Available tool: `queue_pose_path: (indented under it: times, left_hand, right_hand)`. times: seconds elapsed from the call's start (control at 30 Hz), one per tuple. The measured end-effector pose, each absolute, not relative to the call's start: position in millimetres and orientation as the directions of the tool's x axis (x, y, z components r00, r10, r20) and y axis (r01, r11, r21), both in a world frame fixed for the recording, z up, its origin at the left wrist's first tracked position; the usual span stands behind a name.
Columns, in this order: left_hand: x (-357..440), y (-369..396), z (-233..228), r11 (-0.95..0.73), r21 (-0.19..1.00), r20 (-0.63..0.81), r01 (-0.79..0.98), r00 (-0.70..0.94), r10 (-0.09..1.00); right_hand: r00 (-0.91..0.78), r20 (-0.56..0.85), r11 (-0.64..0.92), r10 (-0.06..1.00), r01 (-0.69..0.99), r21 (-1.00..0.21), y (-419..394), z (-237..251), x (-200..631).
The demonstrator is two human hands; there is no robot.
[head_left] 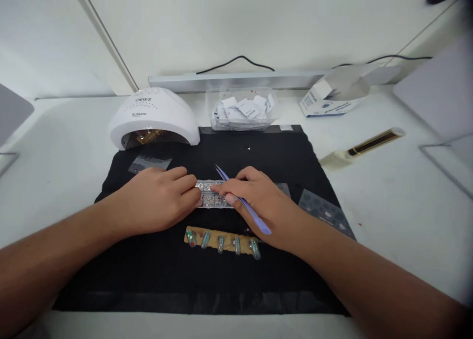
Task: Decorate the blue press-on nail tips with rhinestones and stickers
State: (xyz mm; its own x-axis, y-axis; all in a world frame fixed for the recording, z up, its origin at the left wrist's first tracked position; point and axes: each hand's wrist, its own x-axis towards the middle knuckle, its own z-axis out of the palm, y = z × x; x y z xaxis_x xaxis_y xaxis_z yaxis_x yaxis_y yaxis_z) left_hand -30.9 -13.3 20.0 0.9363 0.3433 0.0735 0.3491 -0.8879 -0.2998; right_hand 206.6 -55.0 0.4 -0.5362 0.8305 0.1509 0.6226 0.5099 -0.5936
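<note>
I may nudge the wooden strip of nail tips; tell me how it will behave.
The wooden strip looks thin and flat, so it is probably light and would slide on the black cloth rather than roll. Its nail tips stand proud, likely fragile or easily knocked loose.

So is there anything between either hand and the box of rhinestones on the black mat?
Nothing visible. The left hand and the right hand both rest directly on the rhinestone box; the right hand also holds purple tweezers.

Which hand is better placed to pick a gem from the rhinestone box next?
Probably right: the right hand holds the purple tweezers over the rhinestone box, while the left hand steadies its end.
</note>
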Motion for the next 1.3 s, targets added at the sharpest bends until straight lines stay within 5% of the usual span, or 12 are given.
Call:
queue_pose_path:
  times: [0.53, 0.87, 1.3]
  left_hand:
    - [-13.2, -13.1, 19.7, -0.872, -0.340, 0.160, 0.354, 0.935, 0.317]
    - [-1.1, -15.1, 23.6, -0.848, -0.329, 0.125, 0.415, 0.909, 0.397]
    - [2.7, -5.1, 22.3, -0.872, -0.324, 0.149, 0.368, 0.930, 0.337]
  right_hand:
    - [-0.555, 0.120, 0.504, 0.823, 0.616, -0.605, -54.4, 1.6, 206.9]
    - [-0.540, 0.131, 0.468, 0.831, 0.553, -0.690, -51.4, -0.3, 209.7]
    - [-0.528, 0.131, 0.444, 0.839, 0.526, -0.725, -52.0, 0.1, 210.6]
